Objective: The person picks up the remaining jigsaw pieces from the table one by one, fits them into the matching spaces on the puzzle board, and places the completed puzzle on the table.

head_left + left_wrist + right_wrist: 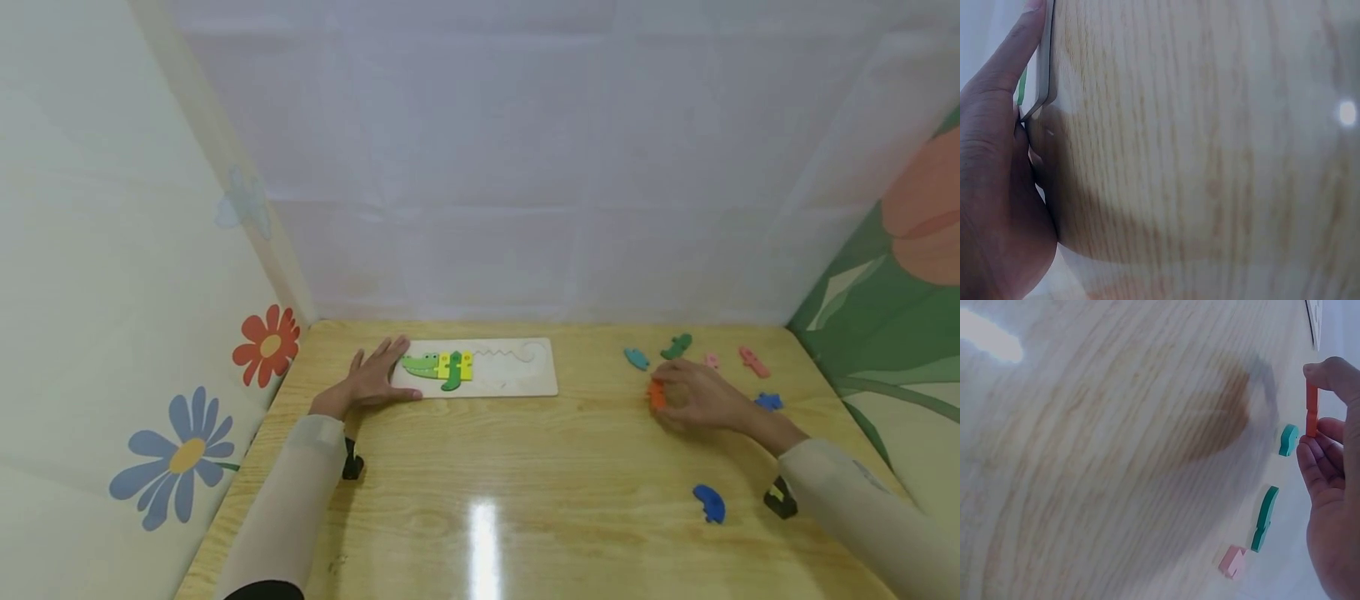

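Observation:
My left hand [373, 377] rests at the left end of a pale wooden puzzle board [517, 375], thumb along the near edge, straight fingers at the far left corner. Set in the board are a green crocodile-head piece [422, 366], yellow pieces [467, 365] and a green leg piece [453, 372] between them. In the left wrist view the thumb [1007, 56] lies along the board's edge. Over on the right, my right hand [697, 393] pinches an orange puzzle piece [1312, 409] between thumb and fingertips, holding it on edge just above the table.
Around the right hand lie a teal piece [637, 359], a dark green piece [677, 346], a pink piece [711, 360], a red piece [753, 362] and a blue piece [768, 402]. A curved blue piece [709, 504] lies nearer the front. White cloth [480, 208] hangs behind the table.

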A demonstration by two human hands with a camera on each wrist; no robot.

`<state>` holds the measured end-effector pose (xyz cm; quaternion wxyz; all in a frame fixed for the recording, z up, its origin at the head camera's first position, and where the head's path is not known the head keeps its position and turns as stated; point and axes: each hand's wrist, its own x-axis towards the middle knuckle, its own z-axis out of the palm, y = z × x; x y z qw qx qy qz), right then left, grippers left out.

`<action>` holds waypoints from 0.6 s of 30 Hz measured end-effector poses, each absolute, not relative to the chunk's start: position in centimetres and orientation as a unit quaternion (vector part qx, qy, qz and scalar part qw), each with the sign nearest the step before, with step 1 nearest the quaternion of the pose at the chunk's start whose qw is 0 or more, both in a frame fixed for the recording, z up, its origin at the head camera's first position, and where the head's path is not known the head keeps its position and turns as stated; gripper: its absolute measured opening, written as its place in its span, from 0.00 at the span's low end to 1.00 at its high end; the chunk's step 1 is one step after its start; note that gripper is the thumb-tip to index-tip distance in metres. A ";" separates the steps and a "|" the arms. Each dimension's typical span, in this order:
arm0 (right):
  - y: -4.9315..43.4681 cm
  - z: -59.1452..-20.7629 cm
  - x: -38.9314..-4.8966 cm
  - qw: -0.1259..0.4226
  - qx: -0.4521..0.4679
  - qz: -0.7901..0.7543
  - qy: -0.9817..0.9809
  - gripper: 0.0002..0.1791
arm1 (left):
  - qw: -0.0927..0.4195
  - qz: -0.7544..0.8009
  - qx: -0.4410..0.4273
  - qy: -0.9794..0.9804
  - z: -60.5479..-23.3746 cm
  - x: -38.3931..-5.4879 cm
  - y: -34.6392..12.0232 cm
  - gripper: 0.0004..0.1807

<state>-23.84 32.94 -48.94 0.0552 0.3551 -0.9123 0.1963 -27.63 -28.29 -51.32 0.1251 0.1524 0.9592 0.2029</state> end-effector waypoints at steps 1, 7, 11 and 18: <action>32.9 -48.9 -23.9 0.054 0.355 0.196 -0.912 0.28 | 0.125 0.202 0.152 0.959 -51.3 -27.6 -28.3 0.67; 32.4 -48.7 -24.3 0.068 0.368 0.194 -0.907 0.28 | 0.127 0.206 0.150 0.959 -51.2 -27.6 -28.3 0.67; 32.0 -48.6 -24.5 0.061 0.366 0.195 -0.908 0.29 | 0.126 0.202 0.150 0.960 -51.3 -27.6 -28.3 0.67; 31.2 -48.5 -24.9 0.044 0.360 0.205 -0.909 0.28 | 0.124 0.205 0.152 0.959 -51.3 -27.5 -28.3 0.67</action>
